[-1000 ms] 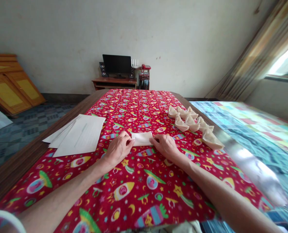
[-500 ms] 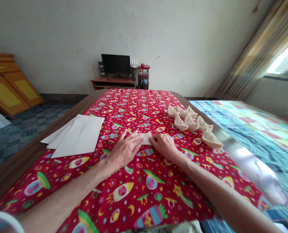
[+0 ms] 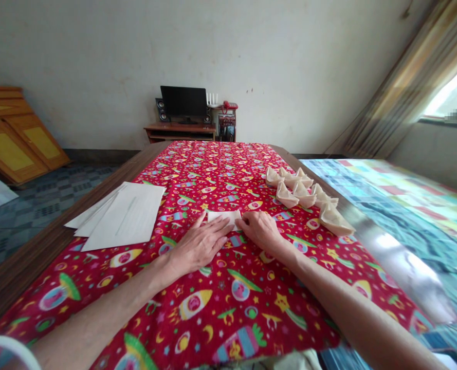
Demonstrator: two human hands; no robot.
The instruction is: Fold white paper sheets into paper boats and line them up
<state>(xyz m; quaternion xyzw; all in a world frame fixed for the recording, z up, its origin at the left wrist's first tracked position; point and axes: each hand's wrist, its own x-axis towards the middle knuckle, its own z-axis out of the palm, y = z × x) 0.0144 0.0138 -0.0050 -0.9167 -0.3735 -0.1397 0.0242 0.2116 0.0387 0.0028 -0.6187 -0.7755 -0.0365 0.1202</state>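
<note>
A small folded white paper [image 3: 221, 214] lies flat on the red patterned cloth [image 3: 220, 295] in front of me. My left hand [image 3: 201, 244] rests over its near edge, fingers stretched out flat on the paper. At the paper's right end, my right hand [image 3: 259, 229] has its fingers curled and pinched on the edge. To the left lies a fanned stack of white paper sheets [image 3: 126, 216]. Several folded paper boats [image 3: 335, 220] stand in a group on the right side of the cloth.
The cloth covers a dark wooden table [image 3: 31, 257]. A bed with a bluish sheet [image 3: 417, 241] stands along the right side. Against the far wall is a desk [image 3: 182, 128] with a monitor [image 3: 184, 102]. A wooden cabinet [image 3: 18, 136] stands at the left.
My left hand has shifted slightly toward me, with its fingers now lying further right across the paper, and more of the paper shows. The right hand stays at the paper's right end.
</note>
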